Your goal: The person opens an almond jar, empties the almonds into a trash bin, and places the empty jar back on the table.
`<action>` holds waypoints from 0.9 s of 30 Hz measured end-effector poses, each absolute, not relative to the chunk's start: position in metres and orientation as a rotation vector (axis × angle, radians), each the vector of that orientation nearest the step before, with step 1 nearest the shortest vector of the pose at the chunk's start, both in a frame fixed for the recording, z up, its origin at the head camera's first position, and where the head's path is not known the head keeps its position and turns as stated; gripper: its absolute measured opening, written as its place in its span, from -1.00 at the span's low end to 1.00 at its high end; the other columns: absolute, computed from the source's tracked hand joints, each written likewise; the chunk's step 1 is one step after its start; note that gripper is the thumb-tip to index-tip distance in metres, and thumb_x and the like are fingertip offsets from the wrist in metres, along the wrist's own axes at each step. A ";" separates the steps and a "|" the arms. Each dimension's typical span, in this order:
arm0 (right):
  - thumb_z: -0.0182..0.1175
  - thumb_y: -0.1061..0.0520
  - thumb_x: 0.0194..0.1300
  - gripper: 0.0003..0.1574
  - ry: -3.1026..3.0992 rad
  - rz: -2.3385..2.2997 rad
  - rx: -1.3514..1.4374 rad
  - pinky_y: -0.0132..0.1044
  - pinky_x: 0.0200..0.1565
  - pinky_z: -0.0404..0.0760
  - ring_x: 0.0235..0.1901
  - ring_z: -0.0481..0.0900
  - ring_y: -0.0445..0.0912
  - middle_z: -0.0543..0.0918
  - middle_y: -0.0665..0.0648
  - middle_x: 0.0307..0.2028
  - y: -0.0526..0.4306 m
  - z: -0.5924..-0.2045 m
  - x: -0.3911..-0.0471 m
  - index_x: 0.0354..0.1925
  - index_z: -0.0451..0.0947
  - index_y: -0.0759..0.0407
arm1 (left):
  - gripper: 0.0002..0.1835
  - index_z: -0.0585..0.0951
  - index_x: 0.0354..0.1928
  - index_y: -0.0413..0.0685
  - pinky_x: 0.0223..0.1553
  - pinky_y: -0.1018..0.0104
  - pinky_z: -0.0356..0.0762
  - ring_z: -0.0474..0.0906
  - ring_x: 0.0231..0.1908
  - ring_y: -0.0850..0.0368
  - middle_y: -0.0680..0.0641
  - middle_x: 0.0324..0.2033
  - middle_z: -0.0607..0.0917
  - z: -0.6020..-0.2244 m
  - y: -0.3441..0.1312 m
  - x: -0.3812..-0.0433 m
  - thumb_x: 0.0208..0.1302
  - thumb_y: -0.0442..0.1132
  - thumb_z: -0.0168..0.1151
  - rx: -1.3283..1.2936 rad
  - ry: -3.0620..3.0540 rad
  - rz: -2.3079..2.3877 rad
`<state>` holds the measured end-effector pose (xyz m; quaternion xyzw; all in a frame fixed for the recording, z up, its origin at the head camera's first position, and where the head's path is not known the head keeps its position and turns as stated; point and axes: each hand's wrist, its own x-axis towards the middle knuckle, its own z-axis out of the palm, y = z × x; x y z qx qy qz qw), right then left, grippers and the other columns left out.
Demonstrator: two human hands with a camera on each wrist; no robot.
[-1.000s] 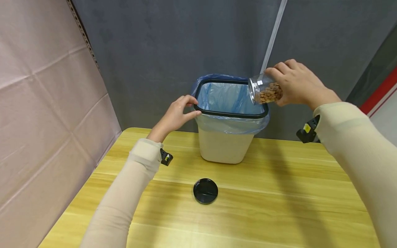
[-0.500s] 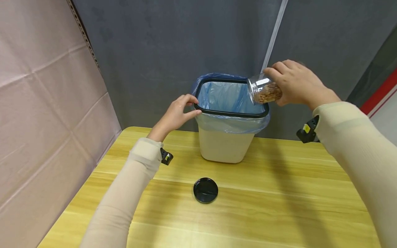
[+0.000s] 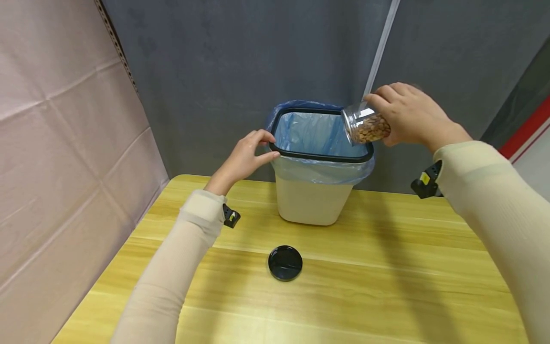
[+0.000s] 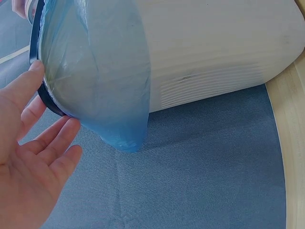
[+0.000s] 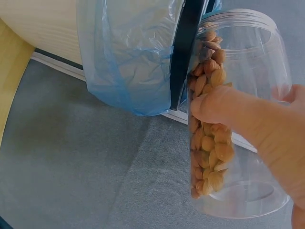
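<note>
My right hand [image 3: 410,114] grips a clear jar [image 3: 361,110] tipped on its side, its mouth toward the bin opening. Brown almond-like nuts [image 5: 209,157] lie along the jar's lower wall, and my thumb presses on the outside over them. A cream trash bin [image 3: 313,200] stands upright with a blue plastic liner [image 4: 109,81] folded over its top. Around the opening runs a black rim [image 3: 318,156]. My left hand [image 3: 242,157] holds that rim at its left corner, thumb in front and fingers behind. The jar's mouth overlaps the rim's right side in the head view.
A round black lid [image 3: 285,263] lies on the wooden table [image 3: 343,286] in front of the bin. Close behind the bin rises a dark grey wall [image 3: 240,57]. A pale cloth [image 3: 73,119] hangs along the left side.
The jar has shifted very slightly left and the nuts inside it have moved a little. My left hand keeps its hold on the rim.
</note>
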<state>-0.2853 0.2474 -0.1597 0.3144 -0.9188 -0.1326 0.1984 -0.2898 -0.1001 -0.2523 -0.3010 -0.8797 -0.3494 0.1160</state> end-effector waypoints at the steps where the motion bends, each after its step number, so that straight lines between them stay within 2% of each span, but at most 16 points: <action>1: 0.51 0.19 -0.42 0.22 -2.563 -0.371 0.886 0.18 0.22 0.06 0.07 0.18 0.32 0.29 0.39 0.05 0.247 -0.160 -0.285 0.23 0.12 0.25 | -0.64 0.44 0.00 -0.14 0.11 0.21 0.32 0.37 0.07 0.00 -0.12 0.00 0.44 -0.252 -0.100 -0.290 0.23 -0.14 0.21 -0.879 -2.580 -1.023; 27: 0.52 0.19 -0.44 0.21 -2.456 -0.488 0.996 0.16 0.21 0.08 0.10 0.17 0.30 0.30 0.38 0.03 0.242 -0.161 -0.287 0.22 0.17 0.29 | -0.63 0.44 0.00 -0.15 0.12 0.19 0.31 0.37 0.08 -0.07 -0.14 -0.01 0.44 -0.252 -0.100 -0.287 0.22 -0.15 0.23 -0.881 -2.566 -1.046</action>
